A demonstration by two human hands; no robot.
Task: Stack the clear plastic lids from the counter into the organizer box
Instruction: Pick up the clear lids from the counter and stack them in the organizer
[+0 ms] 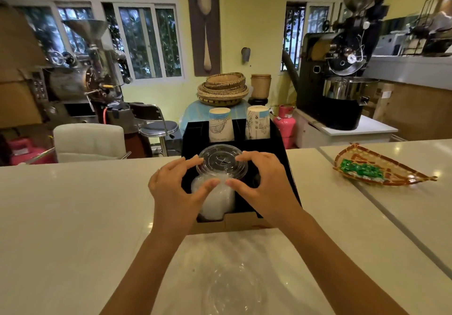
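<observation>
Both hands, left hand point(176, 187) at nine o'clock and right hand point(263, 185) at three, are pinching a clear lid point(221, 161) over the box's point(288, 180) lid stack point(215, 197), likely risking a crooked, jammed landing.

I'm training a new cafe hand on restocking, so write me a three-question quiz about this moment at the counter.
1. True or false: both hands hold the clear lid over the organizer box.
2. How many paper cup stacks stand in the box's back compartments?
3. What sits in the woven tray? A) green packets B) spoons C) lids

Key:
1. True: left hand and right hand pinch its rim.
2. Two.
3. A.
</observation>
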